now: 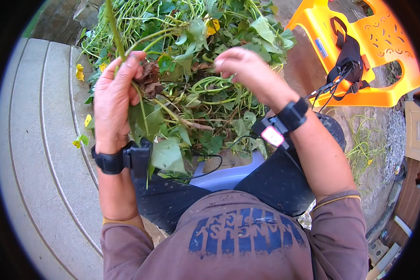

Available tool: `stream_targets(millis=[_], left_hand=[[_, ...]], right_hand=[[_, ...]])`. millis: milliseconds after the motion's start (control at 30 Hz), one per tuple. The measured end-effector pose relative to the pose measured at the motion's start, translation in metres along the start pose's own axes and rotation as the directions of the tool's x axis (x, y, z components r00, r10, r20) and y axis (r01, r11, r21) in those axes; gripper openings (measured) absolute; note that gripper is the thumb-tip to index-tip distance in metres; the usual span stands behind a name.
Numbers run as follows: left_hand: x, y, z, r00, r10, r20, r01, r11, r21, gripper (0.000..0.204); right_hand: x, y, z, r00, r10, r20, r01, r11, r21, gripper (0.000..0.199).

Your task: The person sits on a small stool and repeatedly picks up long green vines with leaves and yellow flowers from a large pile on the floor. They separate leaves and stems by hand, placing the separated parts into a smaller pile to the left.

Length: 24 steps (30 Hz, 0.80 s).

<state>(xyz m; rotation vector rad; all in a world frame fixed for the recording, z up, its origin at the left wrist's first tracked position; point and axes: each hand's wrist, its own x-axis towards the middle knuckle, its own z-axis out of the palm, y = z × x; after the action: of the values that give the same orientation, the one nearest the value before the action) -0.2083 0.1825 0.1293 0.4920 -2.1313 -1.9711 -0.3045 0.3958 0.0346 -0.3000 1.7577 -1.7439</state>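
My left hand (114,100) is closed around a bunch of green vine stems with leaves (147,119); one long stem (113,25) sticks up past my fingers. My right hand (249,72) is raised over the pile of green vines and leaves (196,42), fingers curled down and pinching a thin green stem there. Both wrists wear black straps with small devices. The pile spreads in front of my knees, with a few yellow leaves (213,25) in it.
Grey stone steps (37,140) curve along my left. An orange plastic chair (378,51) lies tipped at the upper right with a black strap harness (347,63) on it. A pale blue stool edge (228,175) shows between my legs. Loose stems litter the ground at right.
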Motion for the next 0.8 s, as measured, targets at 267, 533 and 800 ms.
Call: stream_targets(millis=[267,533,800], left_hand=[[-0.007,0.089,0.019,0.978,0.047,-0.201,-0.083,0.981,-0.173,0.034],[0.017,0.082,0.003,0.990,-0.029,0.142,0.086,0.904,-0.420,0.033],[0.023,0.026,-0.026,0.948,-0.248,0.200,0.317,0.784,-0.534,0.034]], right_hand=[[-0.004,0.029,0.059,0.843,-0.291,0.453,0.439,0.858,-0.265,0.049],[-0.004,0.018,0.043,0.812,-0.465,0.352,0.398,0.001,-0.917,0.016],[-0.006,-0.001,0.024,0.564,-0.800,-0.205,0.323,0.442,-0.837,0.017]])
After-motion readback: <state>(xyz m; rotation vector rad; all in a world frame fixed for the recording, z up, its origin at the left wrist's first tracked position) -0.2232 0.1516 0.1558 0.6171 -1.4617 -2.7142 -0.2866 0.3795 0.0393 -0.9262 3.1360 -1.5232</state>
